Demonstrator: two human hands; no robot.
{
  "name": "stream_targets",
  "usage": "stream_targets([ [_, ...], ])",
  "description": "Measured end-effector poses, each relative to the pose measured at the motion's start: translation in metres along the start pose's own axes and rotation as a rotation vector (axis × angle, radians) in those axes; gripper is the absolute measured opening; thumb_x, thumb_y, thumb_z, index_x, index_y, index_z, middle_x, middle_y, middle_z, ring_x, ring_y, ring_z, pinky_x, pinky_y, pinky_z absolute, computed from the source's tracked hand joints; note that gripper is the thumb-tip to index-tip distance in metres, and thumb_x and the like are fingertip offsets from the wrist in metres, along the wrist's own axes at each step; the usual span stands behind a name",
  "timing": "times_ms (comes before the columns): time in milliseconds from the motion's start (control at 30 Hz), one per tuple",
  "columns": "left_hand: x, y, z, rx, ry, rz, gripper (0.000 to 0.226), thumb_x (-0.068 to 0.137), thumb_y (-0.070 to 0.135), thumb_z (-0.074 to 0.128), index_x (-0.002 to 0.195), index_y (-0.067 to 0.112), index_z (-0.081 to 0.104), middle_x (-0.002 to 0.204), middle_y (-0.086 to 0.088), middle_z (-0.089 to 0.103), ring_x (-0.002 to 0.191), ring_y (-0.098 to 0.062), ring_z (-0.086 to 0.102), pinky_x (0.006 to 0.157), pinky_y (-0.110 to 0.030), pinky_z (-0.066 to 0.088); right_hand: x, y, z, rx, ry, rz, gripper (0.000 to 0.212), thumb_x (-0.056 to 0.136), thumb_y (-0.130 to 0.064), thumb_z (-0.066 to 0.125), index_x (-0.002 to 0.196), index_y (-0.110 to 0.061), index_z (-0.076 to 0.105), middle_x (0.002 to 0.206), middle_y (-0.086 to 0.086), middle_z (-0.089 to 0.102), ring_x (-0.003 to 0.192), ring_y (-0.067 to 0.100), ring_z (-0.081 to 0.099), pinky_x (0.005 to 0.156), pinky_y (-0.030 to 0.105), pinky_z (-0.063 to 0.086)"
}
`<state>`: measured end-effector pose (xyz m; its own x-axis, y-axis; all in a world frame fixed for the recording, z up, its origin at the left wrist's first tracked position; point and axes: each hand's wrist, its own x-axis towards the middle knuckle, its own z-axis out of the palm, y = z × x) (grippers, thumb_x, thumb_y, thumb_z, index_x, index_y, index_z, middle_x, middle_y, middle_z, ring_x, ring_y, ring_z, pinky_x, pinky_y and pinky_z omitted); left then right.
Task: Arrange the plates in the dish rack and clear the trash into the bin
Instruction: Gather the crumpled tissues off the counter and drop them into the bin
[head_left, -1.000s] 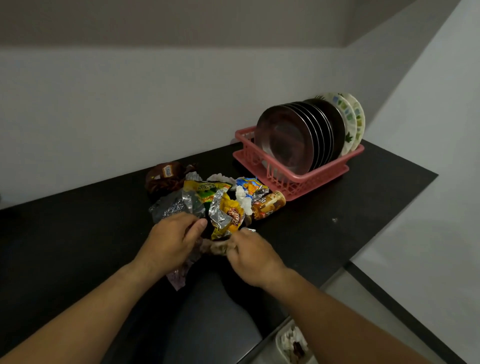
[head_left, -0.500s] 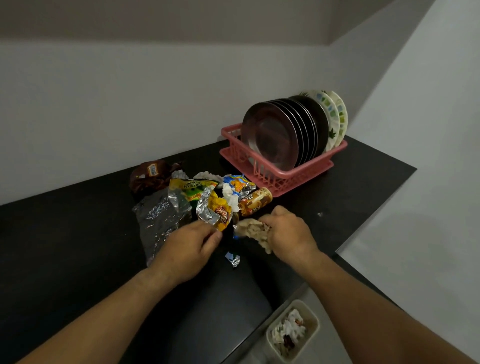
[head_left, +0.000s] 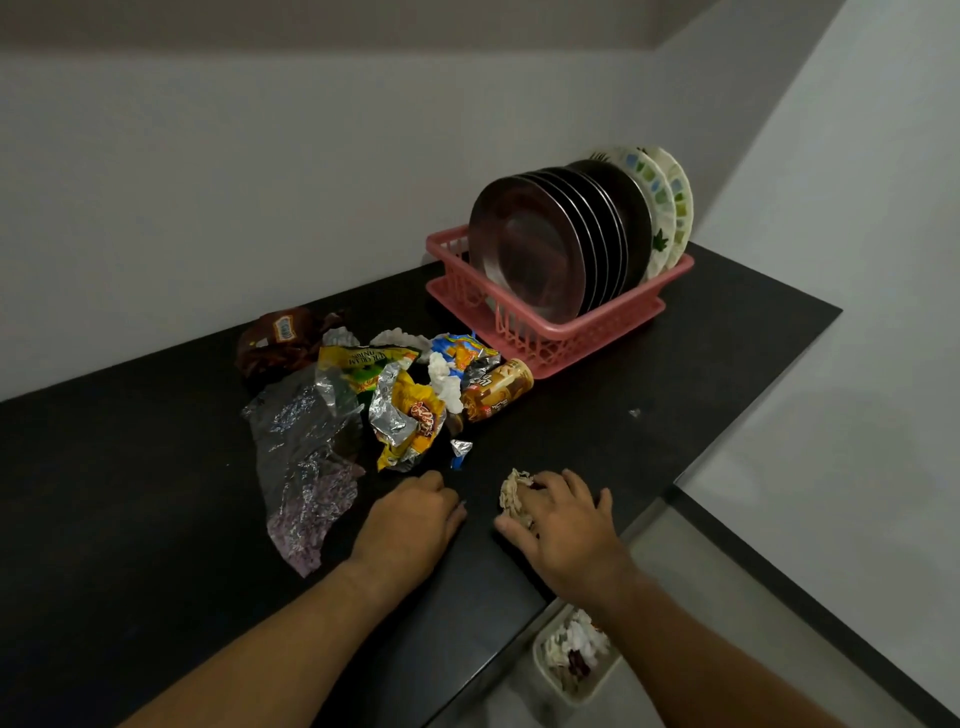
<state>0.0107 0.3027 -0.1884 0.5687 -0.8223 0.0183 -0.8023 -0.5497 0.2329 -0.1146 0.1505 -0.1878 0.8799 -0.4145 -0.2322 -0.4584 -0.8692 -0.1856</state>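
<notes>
Black tabletop (head_left: 156, 519), and the right hand (head_left: 563, 525) has its fingers (head_left: 571, 486) curled around a crumpled beige paper wad (head_left: 514, 496). Left hand (head_left: 410, 519) rests knuckles-up beside it, fingers tucked, gripping nothing visible. Beyond those fingers lies a heap of foil snack wrappers (head_left: 405, 410). Farther right, steel plates (head_left: 535, 249) stand upright in the pink plastic dish rack (head_left: 550, 332). Below the right wrist sits a small white bin (head_left: 571, 657).

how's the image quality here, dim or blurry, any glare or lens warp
Head view: dim and low in contrast, so the black counter shows little detail; soft glare on the front steel plate and the foil wrappers; wide-angle bending of the wall lines toward the edges; both hands look fairly sharp, the bin below slightly soft.
</notes>
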Motion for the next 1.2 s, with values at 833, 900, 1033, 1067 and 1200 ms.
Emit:
stream_targets([
  [833,0.069,0.044,0.011,0.153,0.038,-0.386,0.037,0.104,0.036,0.035,0.130,0.013,0.048,0.126,-0.008,0.044,0.102,-0.019,0.056,0.078,-0.029,0.050,0.033,0.064,-0.071,0.224,-0.005,-0.123,0.037,0.099,-0.054,0.042,0.092,-0.022,0.060,0.088,-0.004,0.060,0.080,0.013,0.058,0.073,0.035,0.051],
  [900,0.071,0.041,0.013,0.154,0.060,-0.388,0.036,0.103,0.037,0.035,0.129,0.015,0.047,0.124,-0.006,0.046,0.100,-0.017,0.058,0.078,-0.027,0.052,0.033,0.071,-0.070,0.222,0.022,-0.107,0.037,0.098,-0.054,0.045,0.090,-0.020,0.059,0.087,-0.003,0.060,0.080,0.015,0.059,0.075,0.038,0.052],
  [1033,0.067,0.039,0.015,0.209,0.050,-0.371,0.037,0.103,0.040,0.035,0.128,0.015,0.047,0.123,-0.006,0.046,0.099,-0.017,0.056,0.078,-0.026,0.052,0.035,0.076,-0.068,0.315,0.032,-0.075,0.033,0.097,-0.051,0.052,0.082,-0.021,0.055,0.082,-0.004,0.058,0.073,0.012,0.057,0.065,0.031,0.048],
  [1067,0.065,0.039,0.016,0.231,0.040,-0.357,0.037,0.103,0.040,0.034,0.127,0.016,0.048,0.123,-0.006,0.046,0.099,-0.017,0.056,0.077,-0.026,0.052,0.035,0.075,-0.068,0.342,0.014,-0.060,0.033,0.097,-0.050,0.052,0.082,-0.021,0.055,0.082,-0.003,0.059,0.073,0.012,0.057,0.062,0.030,0.048],
  [1200,0.057,0.042,0.016,0.309,-0.040,-0.269,0.033,0.104,0.032,0.033,0.127,0.013,0.046,0.122,-0.009,0.046,0.092,-0.016,0.057,0.075,-0.026,0.052,0.033,0.071,-0.070,0.421,-0.068,-0.004,0.032,0.099,-0.047,0.049,0.090,-0.019,0.060,0.086,0.001,0.064,0.075,0.016,0.065,0.072,0.037,0.059],
])
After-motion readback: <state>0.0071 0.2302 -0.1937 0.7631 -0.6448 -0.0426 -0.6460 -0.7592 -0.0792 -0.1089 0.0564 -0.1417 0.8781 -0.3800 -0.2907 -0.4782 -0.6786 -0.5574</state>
